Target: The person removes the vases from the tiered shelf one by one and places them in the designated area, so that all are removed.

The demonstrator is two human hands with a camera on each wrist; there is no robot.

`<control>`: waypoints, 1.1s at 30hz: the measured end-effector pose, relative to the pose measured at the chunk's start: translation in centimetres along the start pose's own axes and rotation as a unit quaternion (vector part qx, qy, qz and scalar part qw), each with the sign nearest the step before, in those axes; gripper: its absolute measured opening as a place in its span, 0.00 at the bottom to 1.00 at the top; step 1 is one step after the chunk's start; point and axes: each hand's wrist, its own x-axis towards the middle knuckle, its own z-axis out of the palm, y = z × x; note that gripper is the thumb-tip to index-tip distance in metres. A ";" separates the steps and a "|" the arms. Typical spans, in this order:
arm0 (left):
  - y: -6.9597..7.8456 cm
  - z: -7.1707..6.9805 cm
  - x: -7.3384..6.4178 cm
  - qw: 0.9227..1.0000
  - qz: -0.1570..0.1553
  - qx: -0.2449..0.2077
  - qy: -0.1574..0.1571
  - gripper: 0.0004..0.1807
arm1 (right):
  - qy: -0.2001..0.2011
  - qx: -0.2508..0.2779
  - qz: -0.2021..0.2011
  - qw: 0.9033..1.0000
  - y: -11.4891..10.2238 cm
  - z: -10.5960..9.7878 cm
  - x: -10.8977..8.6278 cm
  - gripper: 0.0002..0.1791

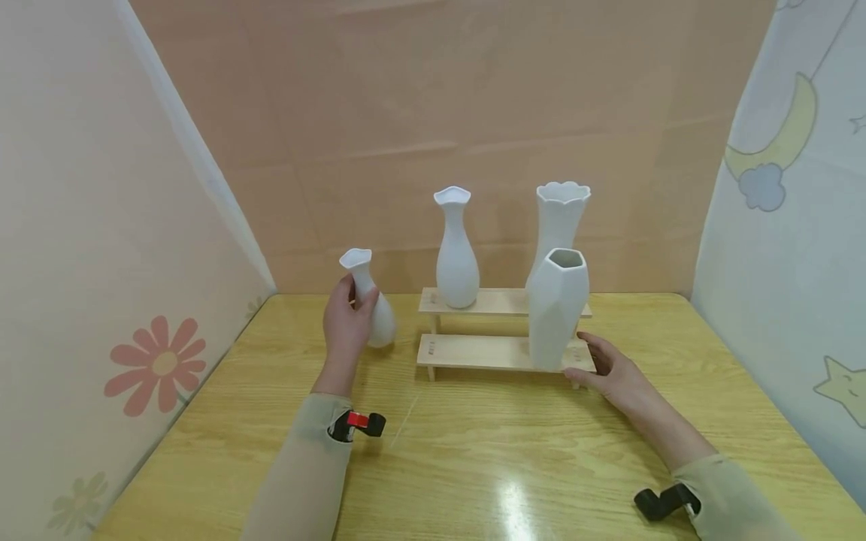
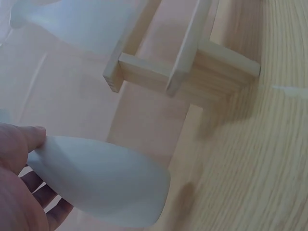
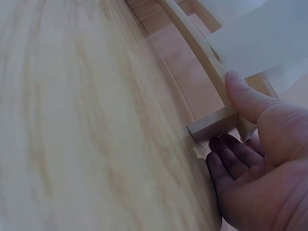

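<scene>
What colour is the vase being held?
The slim, narrow-necked vase is white, clearest in the head view.

In the head view, the left arm (image 1: 301, 466) is extended toward one o'clock, the left hand (image 1: 346, 319) closed in a grip. The right arm (image 1: 676, 436) is angled toward half past ten, the right hand's (image 1: 614, 376) thumb (image 3: 243, 96) set apart from curled fingers (image 3: 236, 161).

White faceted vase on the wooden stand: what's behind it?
A white, scalloped-rimmed vase and part of the upper wooden shelf. The faceted vase hides that vase's base.
</scene>
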 end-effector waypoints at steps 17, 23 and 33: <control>-1.9 0.2 0.4 1.000 -0.014 0.006 -0.003 0.29 | 0.001 -0.008 0.004 1.000 0.1 0.0 0.1 0.58; -2.5 0.5 0.6 1.000 -0.009 0.011 -0.004 0.29 | 0.001 -0.004 0.006 1.000 0.0 0.0 0.0 0.58; -2.6 0.6 0.5 1.000 -0.009 0.001 -0.006 0.28 | 0.004 -0.001 0.001 1.000 -0.1 0.1 -0.3 0.57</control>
